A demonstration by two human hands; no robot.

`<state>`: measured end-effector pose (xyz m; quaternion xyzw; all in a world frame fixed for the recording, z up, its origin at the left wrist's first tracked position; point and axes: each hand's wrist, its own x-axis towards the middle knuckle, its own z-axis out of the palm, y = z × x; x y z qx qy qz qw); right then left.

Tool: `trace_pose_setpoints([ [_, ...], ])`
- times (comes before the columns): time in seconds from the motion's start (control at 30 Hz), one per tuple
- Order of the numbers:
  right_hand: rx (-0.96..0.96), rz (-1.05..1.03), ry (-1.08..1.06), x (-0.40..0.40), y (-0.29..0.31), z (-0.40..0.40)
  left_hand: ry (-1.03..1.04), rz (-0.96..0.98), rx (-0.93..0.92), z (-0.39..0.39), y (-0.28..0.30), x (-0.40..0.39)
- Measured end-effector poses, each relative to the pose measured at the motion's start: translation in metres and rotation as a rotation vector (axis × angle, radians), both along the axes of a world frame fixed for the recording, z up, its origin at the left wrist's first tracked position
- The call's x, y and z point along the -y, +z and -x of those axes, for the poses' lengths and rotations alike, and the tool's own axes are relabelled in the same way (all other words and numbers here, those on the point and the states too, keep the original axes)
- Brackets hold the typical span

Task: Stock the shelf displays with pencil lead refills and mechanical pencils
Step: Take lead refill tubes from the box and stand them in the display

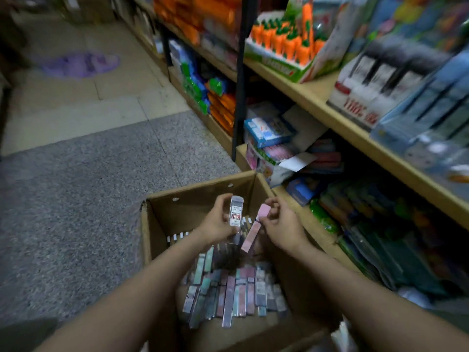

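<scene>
While both hands hover over the open cardboard box (162, 224), each grips one pack.

The left hand (218, 224) curls thumb and fingers round an upright white lead refill pack (236, 214); the right hand (281, 222) pinches a tilted pink pack (253, 232) just beside it. Below the fingers, more slim packs (228, 290) fill the box, beside the wooden shelf (327, 102).

Orange carrot display box (284, 50) on upper shelf (327, 102); blue box (267, 130) below; purple patch (81, 64) on tiled floor (76, 174).
</scene>
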<state>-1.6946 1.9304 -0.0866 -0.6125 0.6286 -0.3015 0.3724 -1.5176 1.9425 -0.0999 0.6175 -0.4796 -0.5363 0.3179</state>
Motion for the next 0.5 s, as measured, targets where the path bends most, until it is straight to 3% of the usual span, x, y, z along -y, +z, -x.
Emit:
trace_pose_setpoints([
  [0.23, 0.0, 0.2, -0.043, 0.0, 0.116, 0.04, -0.314, 0.144, 0.021, 0.02, 0.104, 0.018],
  [0.5, -0.038, 0.306, -0.079, -0.024, 0.191, 0.08, -0.437, 0.278, -0.108, 0.061, 0.165, 0.022],
])
